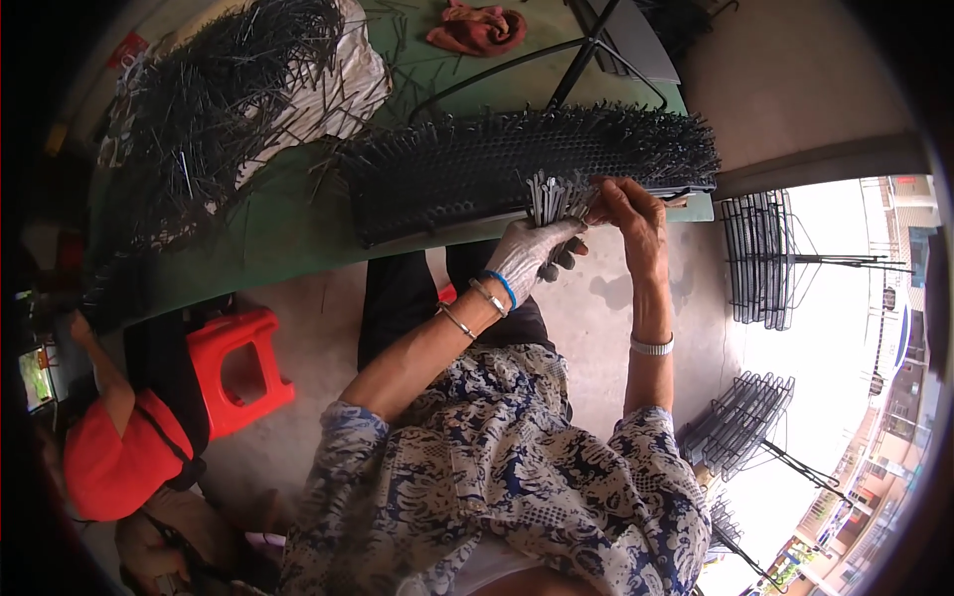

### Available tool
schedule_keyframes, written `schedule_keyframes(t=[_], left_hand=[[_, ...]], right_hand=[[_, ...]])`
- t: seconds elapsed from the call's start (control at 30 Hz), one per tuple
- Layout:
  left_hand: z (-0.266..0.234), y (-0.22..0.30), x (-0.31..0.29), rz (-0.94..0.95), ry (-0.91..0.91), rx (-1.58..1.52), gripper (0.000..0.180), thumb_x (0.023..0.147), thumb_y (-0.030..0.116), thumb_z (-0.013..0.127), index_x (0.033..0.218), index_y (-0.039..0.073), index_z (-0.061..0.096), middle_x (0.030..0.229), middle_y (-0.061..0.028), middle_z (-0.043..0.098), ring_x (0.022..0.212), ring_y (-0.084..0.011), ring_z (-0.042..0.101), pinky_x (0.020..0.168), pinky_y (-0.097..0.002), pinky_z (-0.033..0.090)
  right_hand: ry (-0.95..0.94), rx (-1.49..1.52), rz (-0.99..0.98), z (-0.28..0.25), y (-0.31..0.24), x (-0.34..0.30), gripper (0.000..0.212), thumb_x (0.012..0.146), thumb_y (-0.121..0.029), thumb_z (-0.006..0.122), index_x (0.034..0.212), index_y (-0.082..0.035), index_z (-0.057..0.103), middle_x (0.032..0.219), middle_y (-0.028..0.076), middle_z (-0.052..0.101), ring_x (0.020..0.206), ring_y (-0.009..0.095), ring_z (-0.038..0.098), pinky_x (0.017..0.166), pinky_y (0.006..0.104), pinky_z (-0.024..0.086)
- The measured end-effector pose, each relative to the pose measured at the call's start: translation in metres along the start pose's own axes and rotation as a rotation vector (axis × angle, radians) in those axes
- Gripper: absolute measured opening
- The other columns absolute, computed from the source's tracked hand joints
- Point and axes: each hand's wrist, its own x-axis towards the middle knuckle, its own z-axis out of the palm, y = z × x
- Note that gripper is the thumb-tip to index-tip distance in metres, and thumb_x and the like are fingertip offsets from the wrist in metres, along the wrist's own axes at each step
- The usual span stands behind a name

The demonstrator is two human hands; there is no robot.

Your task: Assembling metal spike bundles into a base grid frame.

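Note:
My left hand, in a pale glove with dark fingertips, is closed around a bundle of thin grey metal-looking strips that stand up out of the fist. My right hand, ungloved, is at the right side of the bundle with thumb and fingers pinched together. What its fingertips hold is too small to make out. Just beyond both hands lies a long black perforated board. Many dark thin pieces stick up in its holes, densest along the far side and right end.
The board lies on a green table. A big heap of dark strips on a white sack is at far left. A red cloth and black metal frame lie behind. Left are a red stool and another person; wire racks stand right.

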Motion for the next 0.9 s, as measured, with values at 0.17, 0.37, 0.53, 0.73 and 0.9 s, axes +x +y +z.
schedule_keyframes(t=[0.17, 0.37, 0.53, 0.73, 0.9], left_hand=[[-0.003, -0.002, 0.003, -0.029, 0.006, 0.028, 0.025, 0.089, 0.032, 0.069, 0.098, 0.009, 0.07, 0.077, -0.0043, 0.071, 0.06, -0.0065, 0.062, 0.042, -0.0196, 0.038], [-0.006, -0.006, 0.009, -0.061, 0.035, -0.151, 0.03, 0.093, 0.04, 0.062, 0.103, 0.012, 0.068, 0.083, -0.0052, 0.072, 0.068, -0.0124, 0.067, 0.052, -0.0273, 0.051], [-0.012, -0.014, 0.02, -0.107, 0.017, -0.195, 0.029, 0.095, 0.038, 0.059, 0.106, 0.012, 0.065, 0.084, -0.0072, 0.071, 0.069, -0.0158, 0.068, 0.056, -0.0309, 0.055], [-0.006, -0.014, 0.018, -0.116, 0.029, -0.301, 0.025, 0.096, 0.034, 0.058, 0.107, 0.012, 0.063, 0.085, -0.009, 0.07, 0.07, -0.0174, 0.069, 0.057, -0.0337, 0.058], [-0.001, -0.009, 0.01, -0.081, 0.044, -0.365, 0.022, 0.095, 0.03, 0.06, 0.107, 0.011, 0.063, 0.081, -0.0074, 0.068, 0.069, -0.018, 0.068, 0.057, -0.0344, 0.06]], right_hand=[[0.017, 0.021, -0.015, -0.003, 0.01, 0.0, 0.019, 0.096, -0.017, 0.061, 0.097, 0.001, 0.065, 0.079, 0.006, 0.067, 0.07, 0.012, 0.064, 0.07, 0.0253, 0.052], [0.119, -0.156, -0.053, -0.013, -0.013, 0.001, 0.018, 0.096, -0.014, 0.06, 0.099, 0.003, 0.063, 0.082, 0.009, 0.069, 0.075, 0.015, 0.069, 0.073, 0.0275, 0.056], [0.412, -0.328, -0.305, -0.025, -0.02, 0.028, 0.015, 0.097, -0.009, 0.056, 0.099, 0.005, 0.061, 0.086, 0.012, 0.07, 0.075, 0.018, 0.07, 0.07, 0.0271, 0.057], [0.547, -0.473, -0.483, -0.025, -0.003, 0.058, 0.013, 0.096, -0.012, 0.058, 0.098, 0.0, 0.062, 0.082, 0.009, 0.073, 0.075, 0.013, 0.07, 0.071, 0.0234, 0.052], [0.594, -0.682, -0.476, -0.024, 0.006, 0.064, 0.013, 0.095, -0.017, 0.058, 0.099, -0.005, 0.063, 0.078, 0.007, 0.074, 0.07, 0.008, 0.067, 0.066, 0.024, 0.05]])
